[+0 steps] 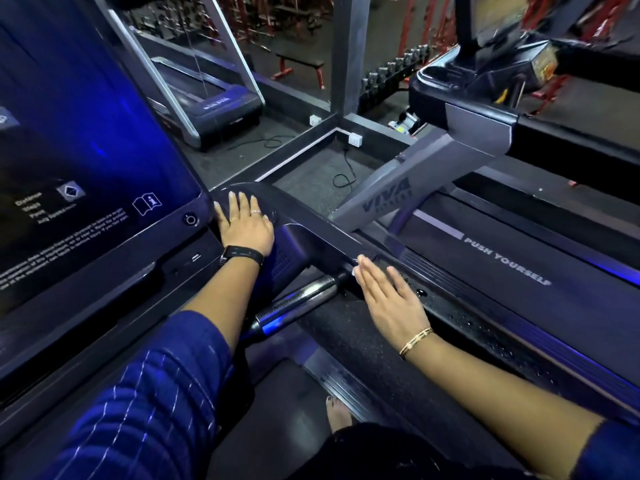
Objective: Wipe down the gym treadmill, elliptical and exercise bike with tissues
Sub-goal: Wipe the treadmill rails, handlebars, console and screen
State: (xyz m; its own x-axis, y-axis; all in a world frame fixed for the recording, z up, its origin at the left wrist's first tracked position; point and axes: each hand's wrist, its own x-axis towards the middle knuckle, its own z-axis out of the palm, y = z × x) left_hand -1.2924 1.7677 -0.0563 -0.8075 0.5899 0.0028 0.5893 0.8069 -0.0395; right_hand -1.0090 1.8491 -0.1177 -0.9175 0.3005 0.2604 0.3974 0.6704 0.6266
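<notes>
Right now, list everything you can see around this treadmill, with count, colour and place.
console screen: one, dark, blue-lit, left
handrail: one, black, centre, beside the screen
grip bar: one, chrome, below the handrail
neighbouring treadmill: one, black deck, grey upright, right
far treadmill: one, black and silver, top left
bench: one, black pad, red frame, top centre
wall sockets: two, white, low ledge
cable: one, black, floor
left hand: one, flat on the handrail's end, black watch
right hand: one, fingers straight, fingertips at the handrail, gold bracelet
</notes>
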